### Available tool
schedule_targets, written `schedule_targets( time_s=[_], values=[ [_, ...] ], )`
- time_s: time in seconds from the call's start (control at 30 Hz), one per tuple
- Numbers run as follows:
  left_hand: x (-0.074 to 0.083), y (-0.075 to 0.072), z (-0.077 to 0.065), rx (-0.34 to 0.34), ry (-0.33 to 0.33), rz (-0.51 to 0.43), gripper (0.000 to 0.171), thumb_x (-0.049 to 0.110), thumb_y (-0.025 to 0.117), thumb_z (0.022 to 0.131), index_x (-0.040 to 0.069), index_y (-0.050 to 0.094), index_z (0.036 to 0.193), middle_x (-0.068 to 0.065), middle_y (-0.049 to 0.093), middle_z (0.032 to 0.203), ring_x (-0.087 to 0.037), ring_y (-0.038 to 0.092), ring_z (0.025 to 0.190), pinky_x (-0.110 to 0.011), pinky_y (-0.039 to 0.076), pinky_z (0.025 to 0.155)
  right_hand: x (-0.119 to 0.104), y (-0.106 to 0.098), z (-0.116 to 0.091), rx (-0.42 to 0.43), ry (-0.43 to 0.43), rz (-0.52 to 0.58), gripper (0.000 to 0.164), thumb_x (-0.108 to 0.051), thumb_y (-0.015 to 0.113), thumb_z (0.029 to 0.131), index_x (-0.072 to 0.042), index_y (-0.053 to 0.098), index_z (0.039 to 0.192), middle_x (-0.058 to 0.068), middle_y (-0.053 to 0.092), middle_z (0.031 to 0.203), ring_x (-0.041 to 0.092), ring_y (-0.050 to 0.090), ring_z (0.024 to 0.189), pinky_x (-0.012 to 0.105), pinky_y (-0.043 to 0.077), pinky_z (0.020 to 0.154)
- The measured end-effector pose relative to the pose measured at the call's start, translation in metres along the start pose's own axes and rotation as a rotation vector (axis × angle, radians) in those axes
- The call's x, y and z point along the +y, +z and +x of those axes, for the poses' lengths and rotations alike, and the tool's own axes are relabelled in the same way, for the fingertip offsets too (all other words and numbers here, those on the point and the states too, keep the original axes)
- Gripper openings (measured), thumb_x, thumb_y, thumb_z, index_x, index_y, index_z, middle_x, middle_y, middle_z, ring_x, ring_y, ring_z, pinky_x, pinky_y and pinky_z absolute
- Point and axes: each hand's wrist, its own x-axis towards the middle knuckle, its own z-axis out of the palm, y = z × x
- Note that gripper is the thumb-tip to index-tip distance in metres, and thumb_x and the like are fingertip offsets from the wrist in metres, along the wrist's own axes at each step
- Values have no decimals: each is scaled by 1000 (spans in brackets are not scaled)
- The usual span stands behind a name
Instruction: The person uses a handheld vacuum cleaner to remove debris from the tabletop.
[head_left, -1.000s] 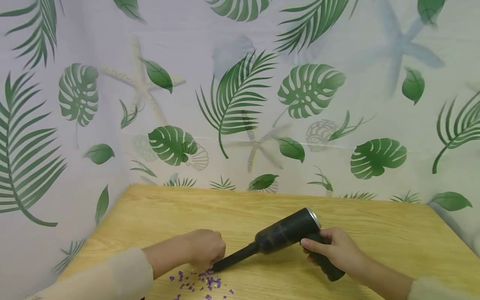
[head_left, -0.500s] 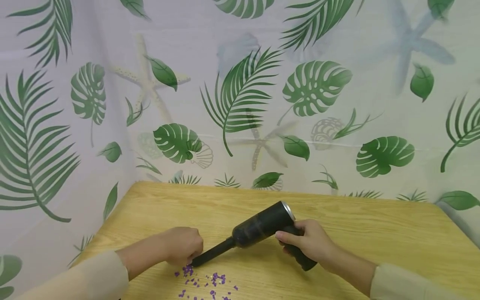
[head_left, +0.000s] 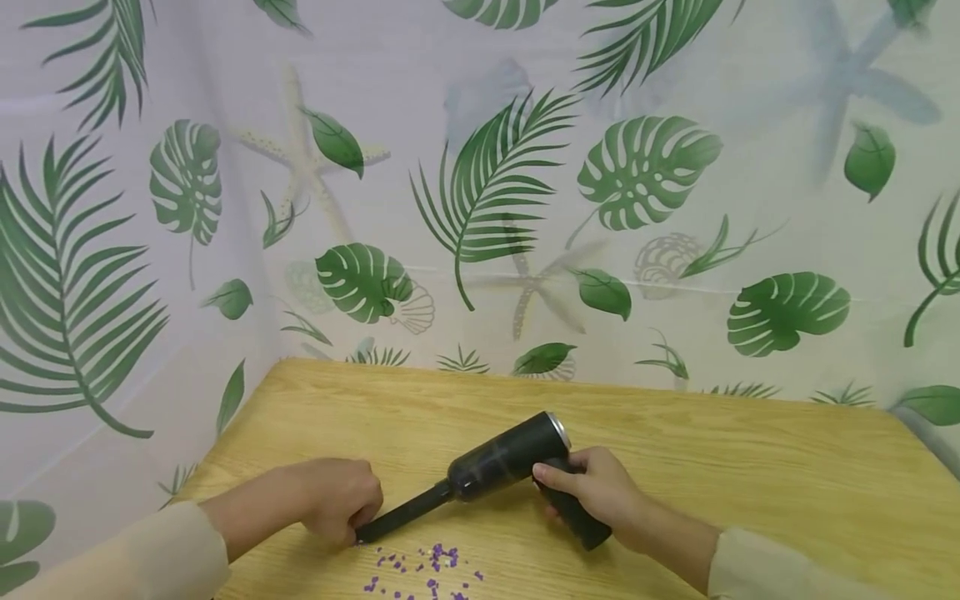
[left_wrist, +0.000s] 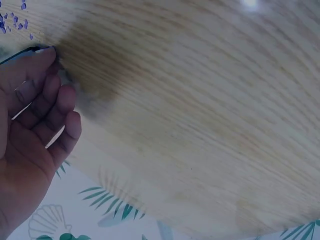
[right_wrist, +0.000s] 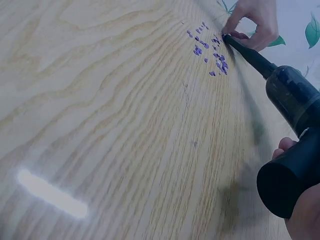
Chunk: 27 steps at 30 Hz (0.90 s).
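Note:
My right hand (head_left: pixel 600 492) grips the pistol handle of a black handheld vacuum cleaner (head_left: pixel 502 457). The vacuum has a clear dark dust cup, a silver rear rim and a long narrow nozzle (right_wrist: pixel 254 60) slanting down to the left. At the nozzle's tip, low over the table, my left hand (head_left: pixel 333 500) pinches it between thumb and curled fingers; in the left wrist view this hand (left_wrist: pixel 37 115) hides most of the nozzle. Small purple bits (head_left: pixel 438 557) lie scattered just right of the tip, and also show in the right wrist view as purple bits (right_wrist: pixel 202 47).
A wood-grain table (head_left: pixel 675 467) lies under everything. Behind it and on the left hangs a white curtain (head_left: pixel 495 200) printed with green leaves, starfish and shells, meeting the table's far edge.
Both hands have moved left with the vacuum. Its tip has gone from the midst of the purple bits to their left side, and fewer bits lie at the left. The head view has shifted slightly.

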Motion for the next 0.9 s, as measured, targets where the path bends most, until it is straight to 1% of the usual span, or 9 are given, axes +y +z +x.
schedule_targets(
  time_s=[0.1,0.27,0.33,0.47,0.57,0.63,0.7,0.83,0.9],
  values=[
    [3,1,10,29,55,7,22,14,77,72,20,58,64,16,49,57,2,41,52,-13,36,50,2,-11,-7,10,23,7,45,-31,68,95,13,64,107,9,68,81,16,66,66,33,58,64],
    [13,-1,30,57,139,-27,24,23,77,77,22,58,64,18,47,57,3,40,50,-12,34,49,7,-36,-22,16,52,7,46,-32,67,96,12,63,109,9,69,84,17,67,69,33,58,66],
    [18,-4,39,54,172,-43,20,18,76,76,21,60,65,17,49,58,3,42,51,-11,36,50,10,-48,-29,17,63,2,46,-33,66,96,11,64,108,8,69,83,17,67,70,33,58,67],
    [30,-12,59,36,217,-93,13,3,68,71,17,66,71,15,55,63,2,46,56,-11,41,54,16,-71,-47,25,64,-12,44,-32,63,98,11,64,106,7,70,84,18,67,71,34,58,68],
    [42,-18,73,8,234,-128,12,4,68,79,15,71,78,13,59,68,1,50,60,-12,44,58,22,-86,-63,46,66,-34,42,-30,61,100,11,65,105,7,71,85,18,68,72,35,59,67],
    [50,-22,82,-7,252,-129,8,9,70,86,15,72,81,13,60,70,1,51,61,-12,44,59,25,-95,-74,65,78,-48,42,-30,59,101,11,66,104,7,72,84,18,68,72,36,59,67],
    [59,-24,90,-14,272,-116,9,14,72,90,16,71,81,13,60,70,1,51,62,-12,44,60,30,-102,-85,80,69,-78,42,-29,57,102,12,66,105,8,72,83,20,69,72,36,59,67],
    [72,-28,101,-24,302,-63,13,16,75,88,17,70,76,15,59,68,2,51,60,-11,43,58,38,-108,-101,114,59,-115,44,-27,56,102,16,64,106,10,72,82,21,69,70,37,59,67],
    [75,-29,105,-38,305,-32,14,17,77,86,18,70,74,15,59,67,2,51,60,-10,43,58,41,-107,-105,134,79,-113,45,-27,57,102,16,64,107,10,71,82,21,69,70,37,59,67]
  ],
)
